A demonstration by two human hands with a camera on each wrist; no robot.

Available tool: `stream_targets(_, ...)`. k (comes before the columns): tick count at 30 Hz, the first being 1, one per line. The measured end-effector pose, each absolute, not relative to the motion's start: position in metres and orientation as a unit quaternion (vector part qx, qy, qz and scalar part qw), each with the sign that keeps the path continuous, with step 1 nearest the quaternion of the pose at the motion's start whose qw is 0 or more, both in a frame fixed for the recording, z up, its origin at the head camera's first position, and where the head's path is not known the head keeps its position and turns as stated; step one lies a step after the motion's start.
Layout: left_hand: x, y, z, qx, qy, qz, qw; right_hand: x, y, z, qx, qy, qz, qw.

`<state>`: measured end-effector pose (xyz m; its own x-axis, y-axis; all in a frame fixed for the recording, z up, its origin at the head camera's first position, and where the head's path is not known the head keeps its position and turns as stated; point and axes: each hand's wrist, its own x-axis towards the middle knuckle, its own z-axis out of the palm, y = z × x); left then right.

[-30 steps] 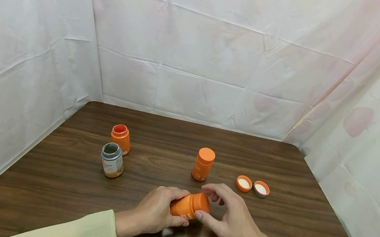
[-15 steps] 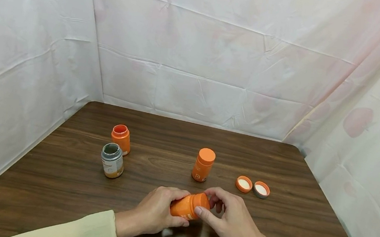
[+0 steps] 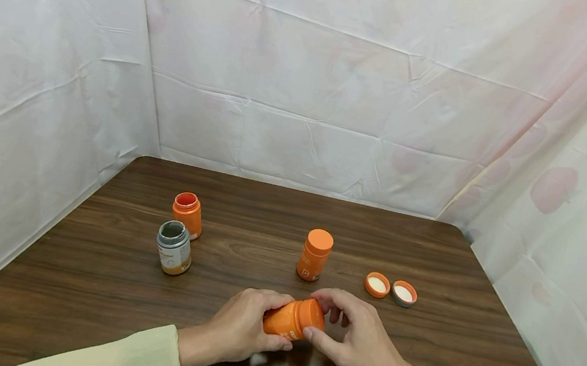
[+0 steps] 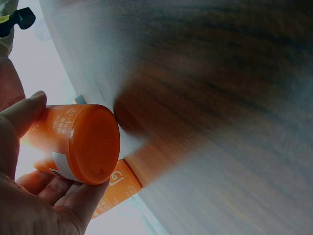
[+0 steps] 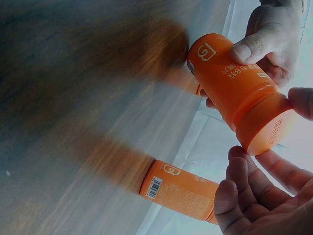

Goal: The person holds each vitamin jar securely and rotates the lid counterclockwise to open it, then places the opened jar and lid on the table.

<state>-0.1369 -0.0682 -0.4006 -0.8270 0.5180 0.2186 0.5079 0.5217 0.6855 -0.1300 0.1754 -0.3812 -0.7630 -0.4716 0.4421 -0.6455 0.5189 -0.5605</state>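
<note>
Wrapping your left hand (image 3: pixel 238 327) around the body of an orange pill bottle (image 3: pixel 281 320), you pinch its orange screw cap (image 3: pixel 314 314) between the thumb and fingers of your right hand (image 3: pixel 364 344). The bottle tilts, cap toward your right, at the near side of the wood-grain table (image 3: pixel 251 208). Beyond stands a closed orange bottle (image 3: pixel 313 261); leftward, an uncapped orange bottle (image 3: pixel 187 218) and an uncapped grey bottle (image 3: pixel 173 252); rightward, an upturned orange lid (image 3: pixel 377 285) beside an upturned orange-and-grey lid (image 3: pixel 404 293).
</note>
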Motion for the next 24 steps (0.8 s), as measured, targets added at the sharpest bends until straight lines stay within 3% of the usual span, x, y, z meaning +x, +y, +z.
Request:
stream_targets(9, -0.1373, -0.0685, -0.4012, 0.295, 0.873, 0.389, 0.005, -0.1315, 0.1767, -0.3804, 0.365, -0.843, 0.369, 0.139)
stream_targets(24, -0.1367, -0.0695, -0.4010, 0.299, 0.869, 0.394, 0.005, -0.1315, 0.1770, -0.3772, 0.397, -0.827, 0.376, 0.128)
